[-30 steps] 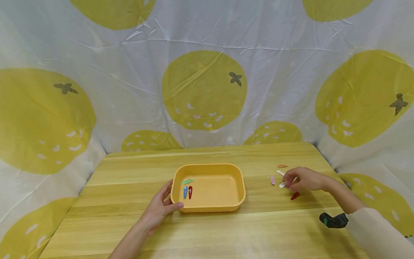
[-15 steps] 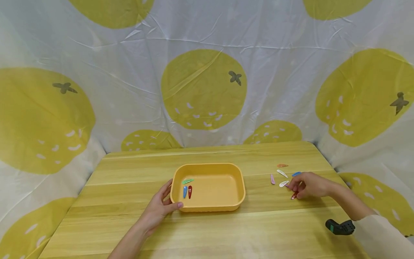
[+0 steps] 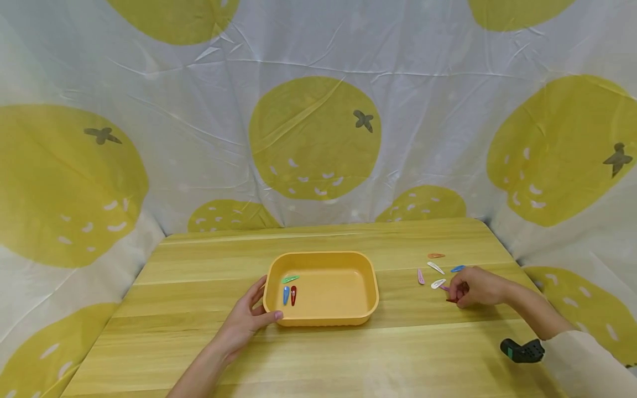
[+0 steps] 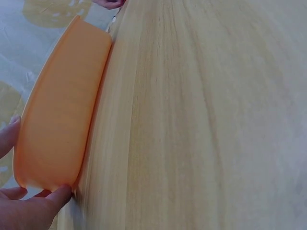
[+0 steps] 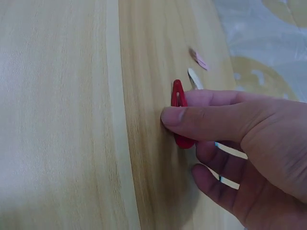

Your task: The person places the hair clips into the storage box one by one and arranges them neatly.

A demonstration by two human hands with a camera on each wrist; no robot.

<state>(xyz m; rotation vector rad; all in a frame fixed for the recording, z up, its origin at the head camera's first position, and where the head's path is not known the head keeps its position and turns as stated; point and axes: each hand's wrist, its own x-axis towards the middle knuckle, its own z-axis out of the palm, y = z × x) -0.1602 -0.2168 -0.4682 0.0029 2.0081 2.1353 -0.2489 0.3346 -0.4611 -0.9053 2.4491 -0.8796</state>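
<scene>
My left hand (image 3: 247, 313) grips the left end of a yellow plastic tray (image 3: 320, 321), thumb over the front rim and fingers along the side. Inside the tray lie a green hair clip (image 3: 291, 279), a blue hair clip (image 3: 286, 295) and a dark red one (image 3: 293, 296). At the right, my right hand (image 3: 479, 287) pinches a red hair clip (image 5: 184, 141) between thumb and index finger, close over the table. Its other fingers curl loosely below. Around that hand lie white clips (image 3: 438, 283), a pink clip (image 3: 421, 276) and a blue clip (image 3: 458, 268).
An orange hair clip (image 3: 436, 255) lies behind the white ones. A patterned curtain (image 3: 318, 138) hangs behind the wooden table (image 3: 224, 249) and at both sides. A black device (image 3: 521, 351) sits at my right wrist.
My right hand has moved from the white clips slightly right and nearer, and now pinches the red clip. The blue clip behind it came into view. My left hand stays on the tray.
</scene>
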